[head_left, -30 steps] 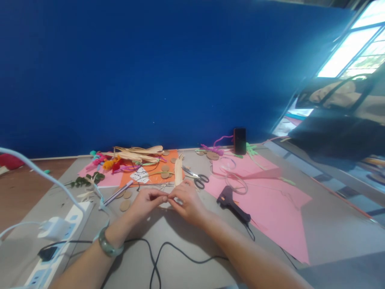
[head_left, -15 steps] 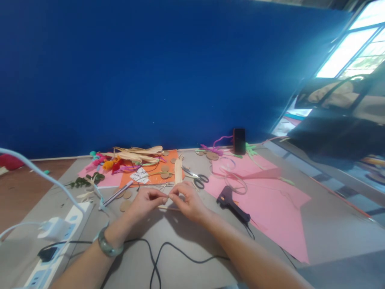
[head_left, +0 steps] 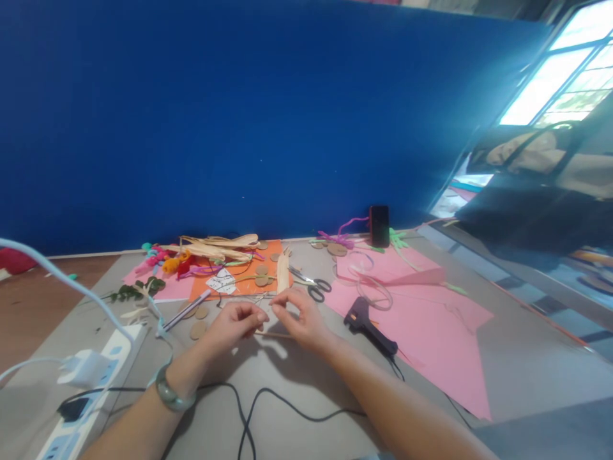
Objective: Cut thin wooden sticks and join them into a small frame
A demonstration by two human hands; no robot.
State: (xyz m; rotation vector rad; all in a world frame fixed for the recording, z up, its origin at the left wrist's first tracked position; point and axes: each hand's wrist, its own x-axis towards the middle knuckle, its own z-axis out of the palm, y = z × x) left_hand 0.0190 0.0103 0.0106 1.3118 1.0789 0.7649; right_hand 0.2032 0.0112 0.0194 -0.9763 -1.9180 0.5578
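My left hand (head_left: 241,321), with a bangle (head_left: 173,391) on its wrist, is closed in a pinch. Facing it across a small gap, my right hand (head_left: 302,321) also has thumb and forefinger brought together. Anything between the fingertips is too fine to make out. A thin pale strip (head_left: 275,334) shows just under both hands; I cannot tell whether it is held or lies on the table. Beyond my right hand lie a flat straw-coloured raffia strip (head_left: 283,271) and black-handled scissors (head_left: 318,289). Small wooden discs (head_left: 198,329) lie left of my left hand.
A black glue gun (head_left: 368,326) rests on pink paper (head_left: 445,345) at the right. Its dark cord (head_left: 306,416) winds across the near table. At left stands a power strip (head_left: 117,358) with plugs. Orange paper, raffia and pipe cleaners are at the back, before a blue panel (head_left: 268,115).
My fingertips, nearly touching before, are now slightly farther apart. The view has shifted a little; the things on the table stay where they were.
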